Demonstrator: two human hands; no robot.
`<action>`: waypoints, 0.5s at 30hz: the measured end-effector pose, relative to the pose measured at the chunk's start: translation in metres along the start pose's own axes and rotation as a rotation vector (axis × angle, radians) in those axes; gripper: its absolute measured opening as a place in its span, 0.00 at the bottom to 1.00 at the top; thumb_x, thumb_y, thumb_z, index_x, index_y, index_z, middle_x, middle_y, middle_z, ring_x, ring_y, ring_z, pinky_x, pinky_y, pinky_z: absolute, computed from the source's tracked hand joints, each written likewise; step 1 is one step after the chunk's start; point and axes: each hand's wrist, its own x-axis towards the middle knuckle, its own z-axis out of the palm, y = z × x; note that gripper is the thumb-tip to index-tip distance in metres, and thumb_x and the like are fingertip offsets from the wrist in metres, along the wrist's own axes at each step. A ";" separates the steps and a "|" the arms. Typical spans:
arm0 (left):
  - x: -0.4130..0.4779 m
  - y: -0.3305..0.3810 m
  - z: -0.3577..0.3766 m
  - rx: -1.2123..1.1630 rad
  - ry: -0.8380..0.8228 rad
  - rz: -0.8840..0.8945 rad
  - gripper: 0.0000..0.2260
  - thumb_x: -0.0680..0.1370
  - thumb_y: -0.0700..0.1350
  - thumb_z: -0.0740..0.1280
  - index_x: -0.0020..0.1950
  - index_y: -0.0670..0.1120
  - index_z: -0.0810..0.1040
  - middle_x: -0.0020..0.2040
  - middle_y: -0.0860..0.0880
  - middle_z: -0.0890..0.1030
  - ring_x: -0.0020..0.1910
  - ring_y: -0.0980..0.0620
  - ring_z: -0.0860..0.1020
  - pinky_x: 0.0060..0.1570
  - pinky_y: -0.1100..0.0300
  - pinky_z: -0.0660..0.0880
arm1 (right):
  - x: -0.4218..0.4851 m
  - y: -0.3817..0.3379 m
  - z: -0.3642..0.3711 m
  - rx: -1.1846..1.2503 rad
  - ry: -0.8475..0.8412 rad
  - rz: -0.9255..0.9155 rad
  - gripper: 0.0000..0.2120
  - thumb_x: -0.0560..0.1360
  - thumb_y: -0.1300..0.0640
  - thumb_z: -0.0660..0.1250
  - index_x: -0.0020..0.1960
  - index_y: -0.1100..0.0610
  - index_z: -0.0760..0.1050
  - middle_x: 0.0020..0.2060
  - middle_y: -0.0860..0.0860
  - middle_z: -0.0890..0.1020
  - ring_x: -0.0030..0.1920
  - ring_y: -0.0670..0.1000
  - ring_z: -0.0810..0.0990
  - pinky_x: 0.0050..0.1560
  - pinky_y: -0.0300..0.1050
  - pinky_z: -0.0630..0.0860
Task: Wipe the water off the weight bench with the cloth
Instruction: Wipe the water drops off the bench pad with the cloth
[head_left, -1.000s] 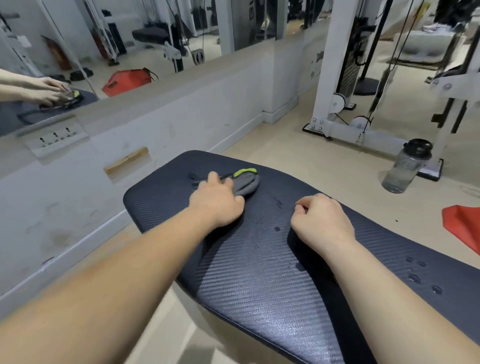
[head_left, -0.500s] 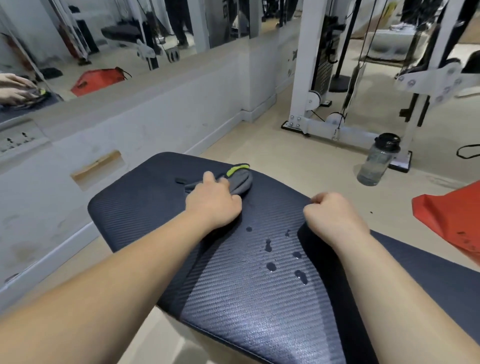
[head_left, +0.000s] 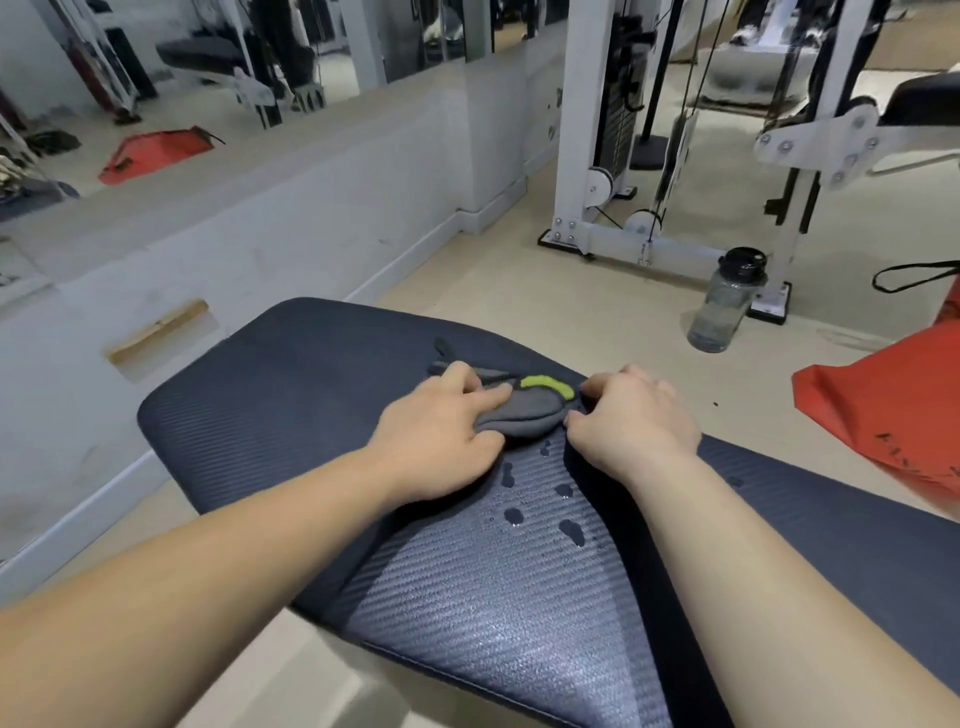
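Note:
A dark padded weight bench (head_left: 291, 374) fills the middle of the view. On it lies a bunched grey cloth (head_left: 524, 415) with a lime-green edge. My left hand (head_left: 441, 431) grips the cloth's left side. My right hand (head_left: 631, 421) pinches the cloth's right end, its fingertips curled onto the fabric. Several water drops (head_left: 540, 504) sit on the pad just near of the cloth, between my two forearms.
A low grey wall with a mirror above (head_left: 270, 218) runs along the left. A white cable machine (head_left: 597, 171) stands at the back right. A clear bottle with a black lid (head_left: 727, 301) stands on the floor. A red bag (head_left: 898, 415) lies at the right.
My right hand has moved forward from the bare pad to the cloth's right end and taken hold of it. My left hand stays on the cloth. The view shifted, showing more drops.

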 end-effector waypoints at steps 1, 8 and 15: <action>-0.001 -0.014 -0.003 -0.034 0.027 -0.032 0.25 0.77 0.57 0.58 0.75 0.65 0.69 0.66 0.56 0.71 0.66 0.50 0.73 0.64 0.50 0.74 | 0.000 0.001 0.001 0.001 0.005 -0.004 0.19 0.79 0.43 0.66 0.69 0.42 0.77 0.68 0.49 0.74 0.71 0.56 0.68 0.64 0.49 0.70; 0.004 -0.029 -0.015 0.049 0.161 -0.526 0.18 0.78 0.54 0.57 0.64 0.51 0.74 0.62 0.42 0.71 0.62 0.36 0.73 0.58 0.45 0.73 | -0.005 0.012 0.004 0.031 -0.039 -0.066 0.15 0.80 0.45 0.62 0.63 0.45 0.80 0.63 0.48 0.78 0.69 0.56 0.71 0.61 0.51 0.74; -0.026 -0.018 -0.017 0.072 -0.044 -0.070 0.26 0.76 0.61 0.56 0.75 0.63 0.67 0.61 0.51 0.68 0.63 0.45 0.75 0.61 0.48 0.75 | -0.013 0.016 0.000 -0.007 -0.062 -0.108 0.10 0.79 0.47 0.66 0.57 0.47 0.81 0.61 0.52 0.77 0.69 0.58 0.71 0.64 0.53 0.75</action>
